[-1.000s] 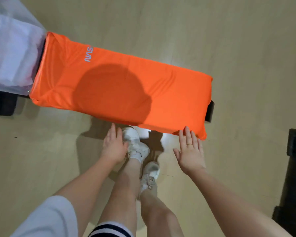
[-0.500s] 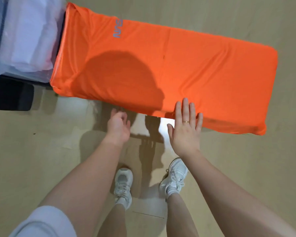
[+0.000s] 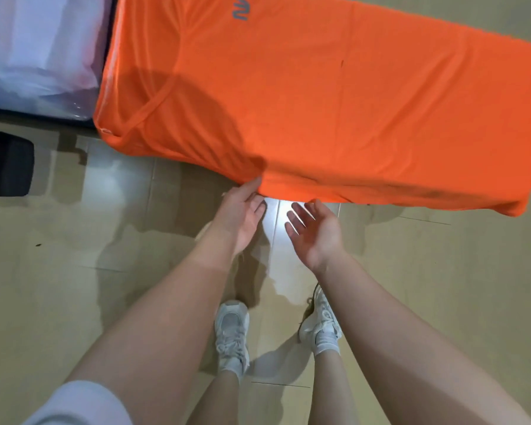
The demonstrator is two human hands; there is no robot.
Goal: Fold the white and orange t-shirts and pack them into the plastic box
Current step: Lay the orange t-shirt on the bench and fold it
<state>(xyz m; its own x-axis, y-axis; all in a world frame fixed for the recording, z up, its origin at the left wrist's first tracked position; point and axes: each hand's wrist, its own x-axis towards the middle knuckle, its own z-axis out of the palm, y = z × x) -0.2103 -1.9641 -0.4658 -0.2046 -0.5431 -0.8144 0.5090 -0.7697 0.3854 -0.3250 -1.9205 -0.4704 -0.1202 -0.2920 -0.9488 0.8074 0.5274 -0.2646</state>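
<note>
Orange t-shirt [image 3: 319,96] edge touches left hand [image 3: 242,216]; right hand [image 3: 316,231] just below.

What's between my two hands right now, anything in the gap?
Nothing lies between the left hand and right hand; the head view shows only bare shiny floor, just below the orange t-shirt edge.

The orange t-shirt [image 3: 319,96] hides its support, and the frame's top edge crops its lettering.
</note>
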